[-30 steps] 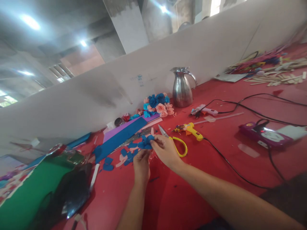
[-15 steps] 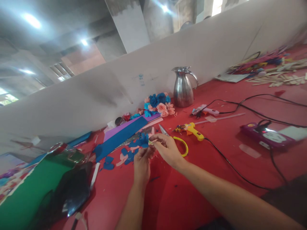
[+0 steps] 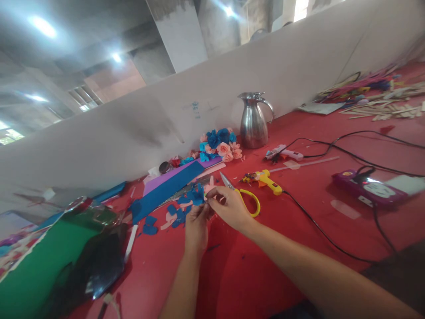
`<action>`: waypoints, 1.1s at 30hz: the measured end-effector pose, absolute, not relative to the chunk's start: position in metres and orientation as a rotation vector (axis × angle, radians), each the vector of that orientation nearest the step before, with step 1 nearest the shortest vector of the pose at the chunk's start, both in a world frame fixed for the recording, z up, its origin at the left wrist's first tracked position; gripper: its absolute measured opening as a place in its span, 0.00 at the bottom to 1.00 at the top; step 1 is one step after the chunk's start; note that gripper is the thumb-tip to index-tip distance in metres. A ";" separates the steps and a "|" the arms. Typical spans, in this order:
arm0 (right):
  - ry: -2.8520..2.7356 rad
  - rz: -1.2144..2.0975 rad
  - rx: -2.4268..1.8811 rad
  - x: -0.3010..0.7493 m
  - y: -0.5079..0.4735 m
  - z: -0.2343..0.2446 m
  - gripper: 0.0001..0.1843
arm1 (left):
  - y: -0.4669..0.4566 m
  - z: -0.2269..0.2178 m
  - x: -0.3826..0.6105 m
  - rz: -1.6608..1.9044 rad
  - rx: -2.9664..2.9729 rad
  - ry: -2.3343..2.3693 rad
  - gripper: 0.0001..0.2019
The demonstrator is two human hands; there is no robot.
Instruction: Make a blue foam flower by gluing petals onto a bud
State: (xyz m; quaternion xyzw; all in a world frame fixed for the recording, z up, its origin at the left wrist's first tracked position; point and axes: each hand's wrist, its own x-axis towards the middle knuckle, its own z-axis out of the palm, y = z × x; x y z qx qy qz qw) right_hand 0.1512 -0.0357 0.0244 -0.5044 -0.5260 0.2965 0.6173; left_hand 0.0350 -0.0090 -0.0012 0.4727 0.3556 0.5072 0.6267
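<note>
Blue flower [image 3: 196, 195] sits just beyond my left hand [image 3: 196, 225], which pinches its base; my right hand [image 3: 228, 207], lower than a moment ago, closes thumb and finger there too.

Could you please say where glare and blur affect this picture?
Head view: a ceiling lamp flares at upper left, the metal jug carries highlights; same head view: the blue paper flower looks soft, its petal edges unclear.

Blue paper flower [image 3: 198, 194]: overlapping petals flared, fine detail blurred. Bloom pokes out just up-left of the pinch grip, base mostly hidden there.
</note>
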 end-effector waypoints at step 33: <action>-1.376 0.501 -1.220 0.153 -0.038 0.021 0.05 | -0.005 -0.009 0.029 1.095 1.184 0.791 0.05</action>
